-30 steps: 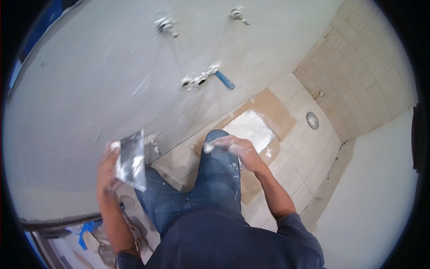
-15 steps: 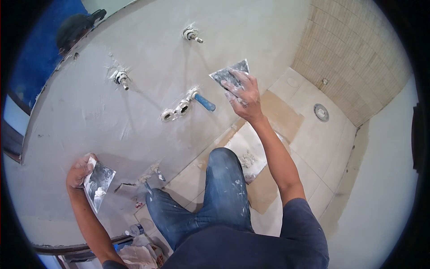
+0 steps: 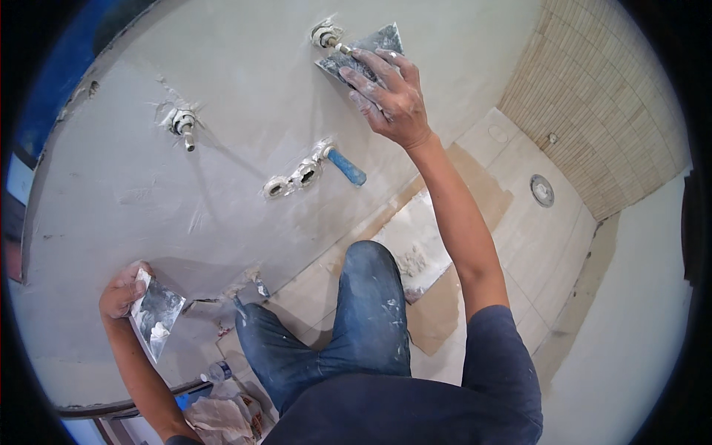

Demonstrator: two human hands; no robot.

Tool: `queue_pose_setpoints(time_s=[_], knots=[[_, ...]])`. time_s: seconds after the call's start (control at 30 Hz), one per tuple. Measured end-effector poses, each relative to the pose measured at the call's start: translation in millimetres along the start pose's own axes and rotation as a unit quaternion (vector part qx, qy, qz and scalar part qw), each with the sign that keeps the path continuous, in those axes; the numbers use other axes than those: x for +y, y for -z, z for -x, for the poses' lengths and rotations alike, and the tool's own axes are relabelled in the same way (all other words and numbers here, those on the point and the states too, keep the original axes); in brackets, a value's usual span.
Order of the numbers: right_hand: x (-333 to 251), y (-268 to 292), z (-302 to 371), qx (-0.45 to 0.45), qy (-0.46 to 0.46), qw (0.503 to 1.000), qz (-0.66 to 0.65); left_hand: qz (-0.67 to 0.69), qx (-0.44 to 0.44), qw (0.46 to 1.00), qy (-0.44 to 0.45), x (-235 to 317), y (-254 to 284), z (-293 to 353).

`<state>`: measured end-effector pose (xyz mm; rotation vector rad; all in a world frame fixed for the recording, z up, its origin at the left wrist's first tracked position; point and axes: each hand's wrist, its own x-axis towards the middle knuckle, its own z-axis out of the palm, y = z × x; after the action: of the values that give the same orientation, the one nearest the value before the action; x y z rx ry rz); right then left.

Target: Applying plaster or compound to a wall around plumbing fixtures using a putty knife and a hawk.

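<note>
My right hand [image 3: 389,96], dusted white, grips a flat metal putty knife [image 3: 382,46] and presses it to the grey plastered wall [image 3: 245,96], its blade beside the upper pipe fitting [image 3: 326,35]. At the lower left, my left hand [image 3: 124,291] pinches a second putty knife [image 3: 157,308] by one edge; a lump of white paste [image 3: 159,331] sits on its blade. Between the hands, a blue plug [image 3: 346,167] juts from the wall next to two round pipe openings [image 3: 305,174]. Another fitting [image 3: 182,124] sticks out further left.
On the tiled floor lies brown cardboard [image 3: 434,319] with a white, paste-smeared sheet [image 3: 419,245]. A round drain [image 3: 542,190] is set in the floor near the ribbed tile wall [image 3: 593,96]. A clear plastic bottle [image 3: 219,371] and crumpled bags [image 3: 222,419] lie at the lower left.
My right hand has moved up the wall with its putty knife, up to the upper fitting. My left hand has shifted slightly left and down, still holding its blade with paste.
</note>
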<state>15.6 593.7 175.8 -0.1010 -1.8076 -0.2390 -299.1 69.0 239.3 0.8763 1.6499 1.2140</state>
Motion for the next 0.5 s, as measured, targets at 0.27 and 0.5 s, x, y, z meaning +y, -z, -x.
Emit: queue_pose_setpoints(time_s=[0.27,0.5], knots=[[3.3,-16.8,27.5,-0.039,0.029,0.998,0.038,-0.013,0.015,1.0,0.015,5.9,-8.2,0.5],[-6.6,-34.0,73.3,-0.043,-0.004,0.999,0.025,-0.029,0.047,0.998,-0.007,-6.3,-1.5,1.8]])
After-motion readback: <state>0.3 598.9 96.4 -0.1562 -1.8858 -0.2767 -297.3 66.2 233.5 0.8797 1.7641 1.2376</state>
